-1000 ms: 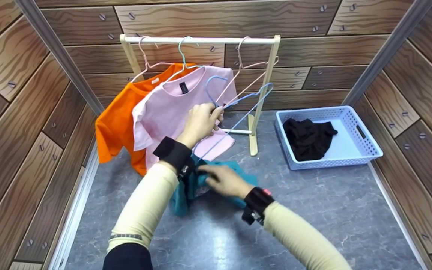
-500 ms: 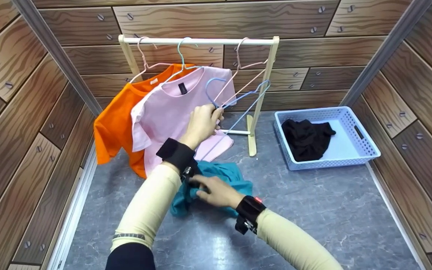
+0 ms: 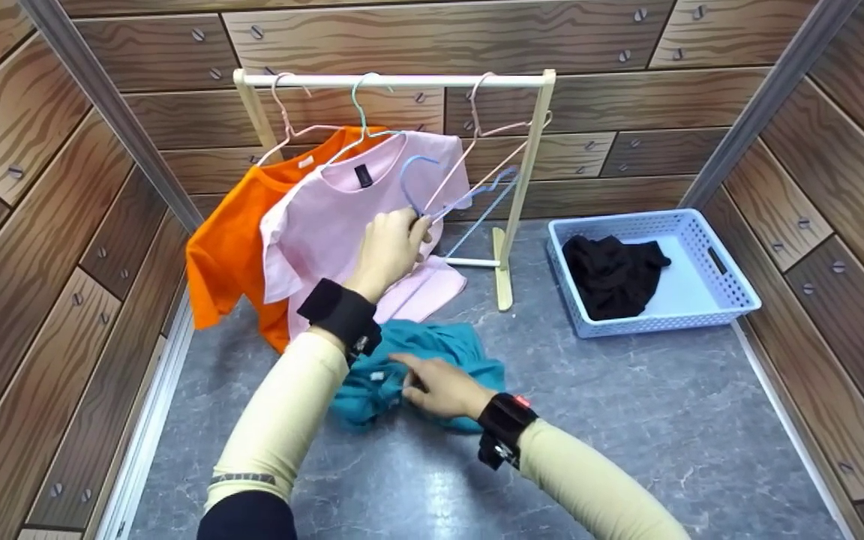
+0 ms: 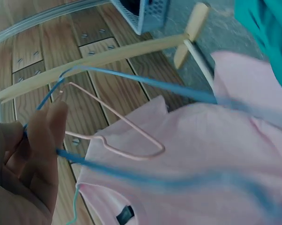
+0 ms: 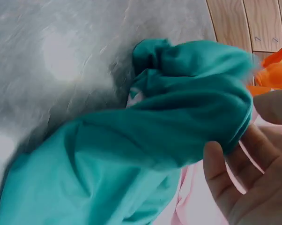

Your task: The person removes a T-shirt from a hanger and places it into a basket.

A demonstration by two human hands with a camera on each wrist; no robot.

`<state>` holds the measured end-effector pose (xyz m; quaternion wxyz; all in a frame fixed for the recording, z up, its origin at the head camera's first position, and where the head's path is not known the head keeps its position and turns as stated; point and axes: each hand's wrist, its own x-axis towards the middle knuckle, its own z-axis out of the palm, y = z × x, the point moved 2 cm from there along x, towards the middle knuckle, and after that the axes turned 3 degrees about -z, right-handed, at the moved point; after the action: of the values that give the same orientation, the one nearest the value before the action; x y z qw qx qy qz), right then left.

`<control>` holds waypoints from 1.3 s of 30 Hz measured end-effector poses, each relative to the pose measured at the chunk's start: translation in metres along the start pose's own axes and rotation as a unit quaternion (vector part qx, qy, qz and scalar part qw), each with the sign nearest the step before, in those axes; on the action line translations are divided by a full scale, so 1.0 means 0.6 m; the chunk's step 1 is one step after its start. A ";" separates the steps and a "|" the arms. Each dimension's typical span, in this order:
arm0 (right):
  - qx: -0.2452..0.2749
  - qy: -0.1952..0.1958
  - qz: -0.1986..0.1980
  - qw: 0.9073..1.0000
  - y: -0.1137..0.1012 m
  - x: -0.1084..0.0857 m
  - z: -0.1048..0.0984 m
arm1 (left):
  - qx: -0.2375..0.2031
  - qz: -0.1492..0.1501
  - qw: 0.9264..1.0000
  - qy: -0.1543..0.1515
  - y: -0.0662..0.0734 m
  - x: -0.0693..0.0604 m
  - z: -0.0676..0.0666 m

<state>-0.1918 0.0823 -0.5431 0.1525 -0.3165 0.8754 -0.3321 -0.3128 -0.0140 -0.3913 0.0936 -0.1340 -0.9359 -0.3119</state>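
My left hand (image 3: 391, 244) grips a blue wire hanger (image 4: 108, 171) near the base of its hook, in front of the clothes rack. Nothing hangs on that hanger. A teal garment (image 3: 439, 341) lies crumpled on the floor before the rack, with a small white label (image 3: 377, 376) showing. Over it, my right hand (image 3: 443, 386) has its index finger extended. In the right wrist view, loosely spread fingers touch a fold of the teal cloth (image 5: 164, 126), and part of them is hidden behind it.
On the rack (image 3: 432, 80) hang an orange top (image 3: 229, 247), a pink T-shirt (image 3: 357, 217) on a mint hanger (image 3: 359, 105), and a bare pink hanger (image 3: 475, 105). A light blue basket (image 3: 702, 319) with a black garment (image 3: 612, 277) stands to the right. Wood-patterned walls enclose the floor.
My left hand has shifted slightly left, and the hanger's far end has swung left. The teal garment has been spread somewhat, its label now uncovered. My right hand has moved a little left and down.
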 end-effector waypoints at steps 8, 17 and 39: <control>-0.024 -0.008 -0.017 1.000 -0.007 0.005 0.009 | 0.047 -0.037 0.997 0.039 0.016 0.009 -0.015; -0.005 0.037 0.043 0.998 0.096 -0.074 -0.035 | 0.124 -0.036 0.990 0.052 0.093 0.079 -0.013; -0.005 0.109 0.125 0.986 0.184 -0.146 -0.028 | 0.161 -0.040 0.985 -0.053 0.148 0.177 0.021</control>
<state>-0.1837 0.2116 -0.6008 0.0949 -0.1677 0.9208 -0.3390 -0.3869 0.0826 -0.3240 0.0516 -0.0962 -0.9822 -0.1530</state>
